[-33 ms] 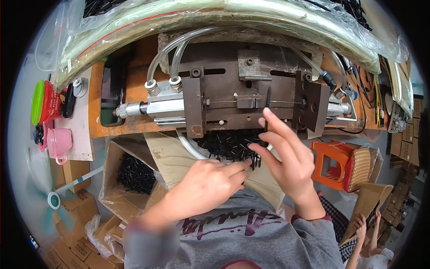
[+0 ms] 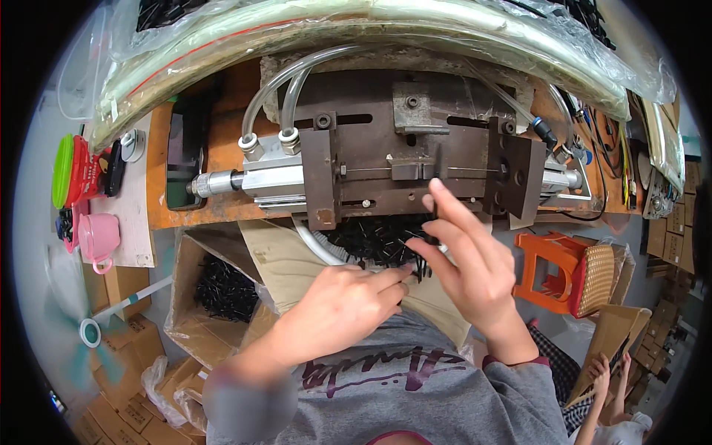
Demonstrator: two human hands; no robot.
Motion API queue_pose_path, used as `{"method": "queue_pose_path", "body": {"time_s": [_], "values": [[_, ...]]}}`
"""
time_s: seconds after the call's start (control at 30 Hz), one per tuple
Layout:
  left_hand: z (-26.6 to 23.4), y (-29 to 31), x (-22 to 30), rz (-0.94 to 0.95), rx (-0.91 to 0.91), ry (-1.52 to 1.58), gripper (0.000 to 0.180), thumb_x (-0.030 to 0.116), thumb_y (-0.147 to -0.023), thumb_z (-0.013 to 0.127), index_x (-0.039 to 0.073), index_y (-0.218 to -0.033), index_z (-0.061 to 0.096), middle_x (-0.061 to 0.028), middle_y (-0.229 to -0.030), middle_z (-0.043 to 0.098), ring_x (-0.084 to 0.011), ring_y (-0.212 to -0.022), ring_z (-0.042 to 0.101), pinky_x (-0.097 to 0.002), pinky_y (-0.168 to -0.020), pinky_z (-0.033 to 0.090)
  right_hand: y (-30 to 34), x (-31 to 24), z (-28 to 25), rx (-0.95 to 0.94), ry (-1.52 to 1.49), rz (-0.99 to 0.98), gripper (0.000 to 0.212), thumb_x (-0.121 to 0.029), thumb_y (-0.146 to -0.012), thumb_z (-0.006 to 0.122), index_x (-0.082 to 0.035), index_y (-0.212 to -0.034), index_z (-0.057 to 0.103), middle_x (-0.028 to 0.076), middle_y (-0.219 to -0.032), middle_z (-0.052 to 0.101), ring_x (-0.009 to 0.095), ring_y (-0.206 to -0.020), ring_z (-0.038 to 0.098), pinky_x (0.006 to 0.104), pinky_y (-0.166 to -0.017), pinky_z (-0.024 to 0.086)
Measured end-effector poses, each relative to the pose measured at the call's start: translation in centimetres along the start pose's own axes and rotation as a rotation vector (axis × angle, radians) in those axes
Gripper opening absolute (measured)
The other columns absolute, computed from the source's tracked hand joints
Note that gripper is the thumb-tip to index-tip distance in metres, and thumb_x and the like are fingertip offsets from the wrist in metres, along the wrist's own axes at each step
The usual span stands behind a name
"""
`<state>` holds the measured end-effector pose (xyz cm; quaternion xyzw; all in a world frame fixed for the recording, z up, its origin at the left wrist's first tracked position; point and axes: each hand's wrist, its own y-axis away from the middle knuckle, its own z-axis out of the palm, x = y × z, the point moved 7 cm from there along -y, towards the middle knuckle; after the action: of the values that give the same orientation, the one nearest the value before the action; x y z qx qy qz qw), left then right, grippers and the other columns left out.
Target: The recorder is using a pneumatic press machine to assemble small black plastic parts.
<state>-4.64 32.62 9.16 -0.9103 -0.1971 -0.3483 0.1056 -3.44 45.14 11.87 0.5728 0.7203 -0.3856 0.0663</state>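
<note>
One left hand (image 2: pixel 354 298) knuckles-up, right hand (image 2: pixel 475 268) raised, gripping black rod (image 2: pixel 438 160)

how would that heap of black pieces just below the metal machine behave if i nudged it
The heap of black pieces would probably shift and scatter rather than move as one block, since it lies jumbled at many angles. Single ones look thin, so they are likely light. Many look straight, which hints at some stiffness, though the material can't be told.
</note>
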Motion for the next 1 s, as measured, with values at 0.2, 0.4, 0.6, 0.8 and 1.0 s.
{"method": "queue_pose_path", "body": {"time_s": [0.2, 0.4, 0.6, 0.8, 1.0], "values": [[0.8, -0.5, -0.9, -0.015, 0.013, 0.055, 0.021, 0.017, -0.073, 0.074, 0.005, -0.089, 0.066, -0.0067, -0.098, 0.067, -0.0254, -0.071, 0.066, -0.0367, -0.061, 0.053, -0.4, -0.1, 1.4, -0.015, 0.076, -0.033, 0.024, 0.000, -0.068, 0.078, 0.004, -0.085, 0.062, 0.025, -0.121, 0.061, 0.027, -0.082, 0.070, 0.0304, -0.063, 0.056], [1.8, -1.4, -1.2, -0.024, -0.019, 0.074, 0.020, 0.020, -0.075, 0.073, 0.003, -0.082, 0.065, -0.0108, -0.079, 0.064, -0.0311, -0.067, 0.063, -0.0411, -0.061, 0.051, -1.6, -1.0, 0.9, -0.013, 0.227, -0.125, 0.017, -0.003, -0.067, 0.069, 0.003, -0.081, 0.061, 0.025, -0.119, 0.062, 0.020, -0.062, 0.064, 0.0298, -0.061, 0.054], [2.5, -1.7, -1.6, -0.052, -0.052, 0.009, 0.024, 0.010, -0.068, 0.073, 0.001, -0.085, 0.060, -0.0106, -0.088, 0.061, -0.0284, -0.075, 0.065, -0.0398, -0.061, 0.052, -1.9, -1.5, 0.6, -0.084, 0.306, -0.109, 0.024, -0.014, -0.069, 0.077, -0.001, -0.085, 0.064, 0.017, -0.116, 0.066, 0.015, -0.056, 0.058, 0.0257, -0.052, 0.047], [2.2, -1.6, -1.7, -0.041, -0.019, -0.085, 0.059, 0.028, -0.075, 0.074, 0.006, -0.125, 0.053, -0.0112, -0.113, 0.060, -0.0268, -0.080, 0.066, -0.0371, -0.063, 0.054, -6.5, -2.5, -4.8, 0.104, 0.143, -0.152, 0.029, -0.018, -0.071, 0.081, -0.004, -0.092, 0.067, 0.011, -0.104, 0.070, 0.019, -0.065, 0.064, 0.0270, -0.055, 0.049], [1.6, -1.8, -0.6, -0.019, 0.078, -0.013, 0.057, 0.030, -0.078, 0.075, 0.008, -0.127, 0.055, -0.0062, -0.105, 0.065, -0.0223, -0.071, 0.065, -0.0334, -0.061, 0.053, -15.7, -1.3, -8.0, 0.425, 0.250, -0.396, 0.011, -0.005, -0.072, 0.066, -0.005, -0.080, 0.058, 0.007, -0.076, 0.057, 0.025, -0.077, 0.058, 0.0343, -0.059, 0.050]]}}
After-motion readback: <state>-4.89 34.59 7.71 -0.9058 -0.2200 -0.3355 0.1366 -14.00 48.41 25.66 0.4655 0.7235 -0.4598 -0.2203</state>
